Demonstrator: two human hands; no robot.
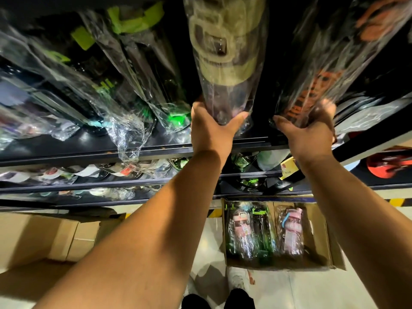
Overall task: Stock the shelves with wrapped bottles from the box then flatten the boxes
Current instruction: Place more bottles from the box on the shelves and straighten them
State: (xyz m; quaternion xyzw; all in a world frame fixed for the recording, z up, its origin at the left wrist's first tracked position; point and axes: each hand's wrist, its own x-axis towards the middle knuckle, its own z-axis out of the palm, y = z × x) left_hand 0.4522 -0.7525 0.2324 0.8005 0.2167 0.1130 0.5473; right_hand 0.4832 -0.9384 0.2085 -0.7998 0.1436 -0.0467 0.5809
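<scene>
Hands raised to the shelf point(89, 156). Left hand point(211, 132) grips the wrapped base of the beige bottle point(225, 52), thumb and fingers curled round it; the bottle rises above the hand, over the shelf's front edge. Right hand point(312, 132) clasps the base of the orange bottle point(312, 70) in the same way, just beside the first. On the floor below, an open box point(318, 237) holds more wrapped bottles point(243, 233) lying side by side.
</scene>
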